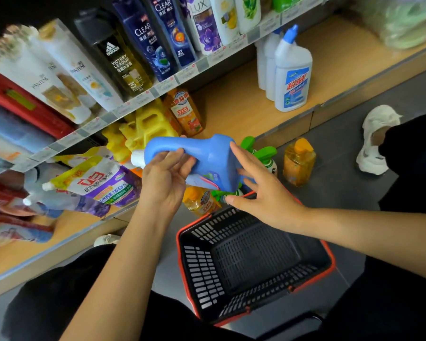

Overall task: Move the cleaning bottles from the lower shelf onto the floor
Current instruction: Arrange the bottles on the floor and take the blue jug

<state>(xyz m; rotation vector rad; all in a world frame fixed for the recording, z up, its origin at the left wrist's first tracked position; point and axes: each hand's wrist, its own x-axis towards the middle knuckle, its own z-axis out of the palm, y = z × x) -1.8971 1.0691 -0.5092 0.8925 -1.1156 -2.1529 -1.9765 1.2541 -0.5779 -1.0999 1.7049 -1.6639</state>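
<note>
A blue handled bottle [207, 158] with a white cap lies on its side in the air above the floor. My left hand [165, 178] grips it through the handle. My right hand [258, 190] is spread open against the bottle's right side, its fingers touching it. On the grey floor [342, 173] below stand green-topped spray bottles [263, 153] and two orange bottles [299, 162] [201, 200]. On the lower wooden shelf [234, 107] remain yellow jugs [148, 129], an orange bottle [186, 112], white toilet-cleaner bottles [292, 72] and refill pouches [94, 183].
A black basket with a red rim [253, 262] sits on the floor between my knees. A white shoe [376, 139] rests at the right by the shelf edge. Shampoo bottles [143, 45] fill the upper shelf.
</note>
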